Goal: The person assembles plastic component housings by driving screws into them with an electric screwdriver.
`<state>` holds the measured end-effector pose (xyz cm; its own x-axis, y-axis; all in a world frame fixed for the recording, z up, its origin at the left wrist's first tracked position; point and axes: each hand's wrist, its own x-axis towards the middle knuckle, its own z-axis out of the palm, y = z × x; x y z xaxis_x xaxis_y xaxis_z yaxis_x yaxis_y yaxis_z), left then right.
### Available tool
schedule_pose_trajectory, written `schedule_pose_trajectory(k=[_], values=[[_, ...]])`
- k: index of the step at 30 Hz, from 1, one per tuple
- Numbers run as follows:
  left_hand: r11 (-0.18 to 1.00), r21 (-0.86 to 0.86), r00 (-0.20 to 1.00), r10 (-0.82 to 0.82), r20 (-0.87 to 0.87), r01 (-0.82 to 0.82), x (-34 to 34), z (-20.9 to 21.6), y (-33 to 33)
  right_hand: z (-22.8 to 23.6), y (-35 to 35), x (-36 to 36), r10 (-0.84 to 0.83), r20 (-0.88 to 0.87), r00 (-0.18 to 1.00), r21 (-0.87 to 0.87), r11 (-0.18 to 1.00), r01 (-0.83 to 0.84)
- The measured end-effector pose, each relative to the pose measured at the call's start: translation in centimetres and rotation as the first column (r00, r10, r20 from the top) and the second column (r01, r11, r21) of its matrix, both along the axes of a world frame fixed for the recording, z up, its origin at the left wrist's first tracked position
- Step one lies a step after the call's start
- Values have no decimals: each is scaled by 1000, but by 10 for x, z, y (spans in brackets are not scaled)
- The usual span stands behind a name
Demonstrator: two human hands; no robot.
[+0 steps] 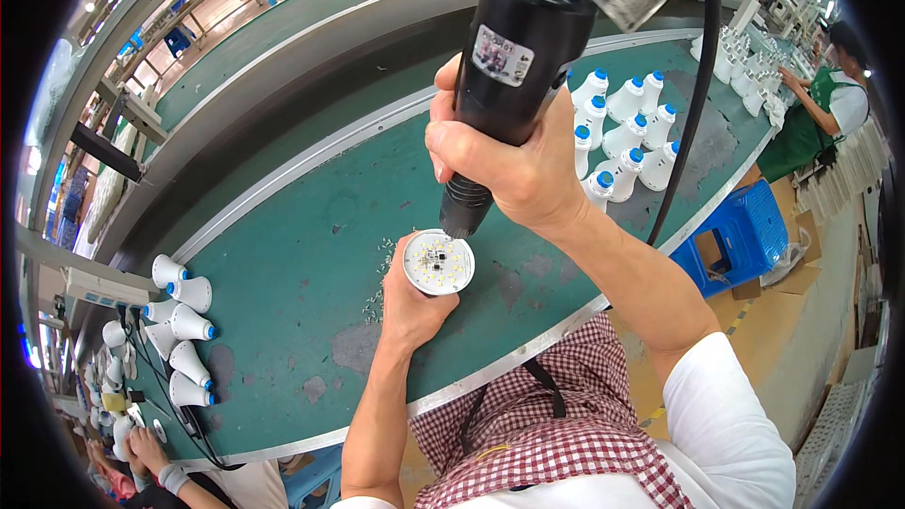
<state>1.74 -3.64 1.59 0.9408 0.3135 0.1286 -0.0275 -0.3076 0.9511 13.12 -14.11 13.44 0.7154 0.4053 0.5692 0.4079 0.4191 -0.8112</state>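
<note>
My left hand [409, 315] is wrapped round an LED bulb [456, 273], its round white face with small yellow chips turned up. Above it, my right hand [518, 158] grips a thick black electric screwdriver [518, 42]. The tool slants down, and its dark tip is at the far right rim of the bulb's face; I cannot tell whether they touch. A wire loop tops the tool. Small loose bits [374, 306], perhaps screws, lie scattered on the green belt [283, 320] left of my left hand.
Several white bulb housings with blue caps [622, 137] stand at the right; more housings [189, 325] lie at the left. A black cable [693, 113] hangs at the right. A blue crate [745, 236] sits beyond the belt's edge. One person [839, 104] works far right; another person's hand [146, 452] shows lower left.
</note>
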Motion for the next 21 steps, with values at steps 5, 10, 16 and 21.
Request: schedule_pose_trajectory(k=[5,10,16,21], values=[[996,-88,1000,-10,-25,7,0,0,1,5,-1,3,102,-135,986,49,994,-96],[967,-253,998,-49,-34,39,1,-2,3,7,-1,6,86,-170,982,106,992,-69],[993,-115,999,-34,31,37,-1,4,-2,14,2,7,110,-133,985,22,994,-108],[984,-174,999,-48,11,49,-2,9,-1,11,4,3,103,-130,986,17,995,-101]])
